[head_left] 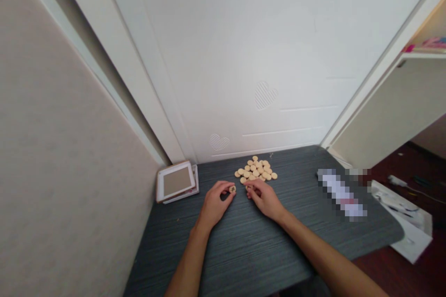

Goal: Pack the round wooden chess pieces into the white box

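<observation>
My left hand (218,199) pinches a round wooden disc (232,189) between thumb and fingers, and a dark mark shows on the disc's face. Close by on the right, my right hand (263,196) is closed around another wooden disc (248,188), mostly covered by the fingers. Just beyond both hands lies a loose pile of pale wooden discs (256,173), several of them overlapping. The discs in the pile look like Chinese chess pieces or plain round counters; I cannot tell which.
The dark grey table (251,246) meets a white panel (223,79) at its back edge. At the left back corner sit stacked white frames or boxes (176,182). A blurred-out flat object (341,195) lies on the right. Papers (404,218) stand beyond the table's right edge.
</observation>
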`<state>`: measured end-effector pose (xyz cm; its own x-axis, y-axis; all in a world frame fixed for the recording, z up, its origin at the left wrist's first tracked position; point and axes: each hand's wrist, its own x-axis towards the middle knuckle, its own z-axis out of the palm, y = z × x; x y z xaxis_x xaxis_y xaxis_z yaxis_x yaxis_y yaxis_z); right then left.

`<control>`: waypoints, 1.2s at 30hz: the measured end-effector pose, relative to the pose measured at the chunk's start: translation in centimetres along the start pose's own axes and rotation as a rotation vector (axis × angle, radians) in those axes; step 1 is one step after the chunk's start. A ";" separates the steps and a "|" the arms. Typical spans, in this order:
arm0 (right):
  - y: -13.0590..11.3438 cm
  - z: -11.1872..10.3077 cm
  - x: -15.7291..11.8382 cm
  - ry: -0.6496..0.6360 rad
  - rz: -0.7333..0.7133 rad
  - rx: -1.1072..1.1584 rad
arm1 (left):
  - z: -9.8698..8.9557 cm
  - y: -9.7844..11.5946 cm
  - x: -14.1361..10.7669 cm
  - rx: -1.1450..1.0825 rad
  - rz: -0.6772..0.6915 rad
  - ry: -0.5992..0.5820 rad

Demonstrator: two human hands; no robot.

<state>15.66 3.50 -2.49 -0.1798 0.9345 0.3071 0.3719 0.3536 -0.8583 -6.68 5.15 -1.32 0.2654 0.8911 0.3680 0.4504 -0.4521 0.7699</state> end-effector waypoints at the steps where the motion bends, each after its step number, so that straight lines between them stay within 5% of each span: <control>1: 0.0 -0.1 0.1 -0.017 0.011 0.013 | 0.0 0.1 0.0 -0.009 -0.015 0.002; 10: 0.1 -0.4 1.4 -0.225 0.091 0.176 | 0.1 -0.1 -0.1 -0.312 -0.237 0.011; 16: -0.4 -0.5 1.6 -0.177 0.088 0.236 | 0.0 -0.3 -0.1 -0.326 -0.333 0.022; 26: -0.7 -1.4 1.2 -0.183 -0.106 0.025 | -0.4 0.7 -0.2 0.062 -0.176 -0.069; 36: -1.1 -1.3 0.9 -0.212 -0.053 0.006 | -0.6 1.4 -0.6 0.270 -0.127 -0.147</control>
<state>16.22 3.99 -0.71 -0.3867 0.8851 0.2589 0.3513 0.4009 -0.8461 -6.73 4.03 -0.18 0.3040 0.9347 0.1839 0.6923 -0.3494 0.6314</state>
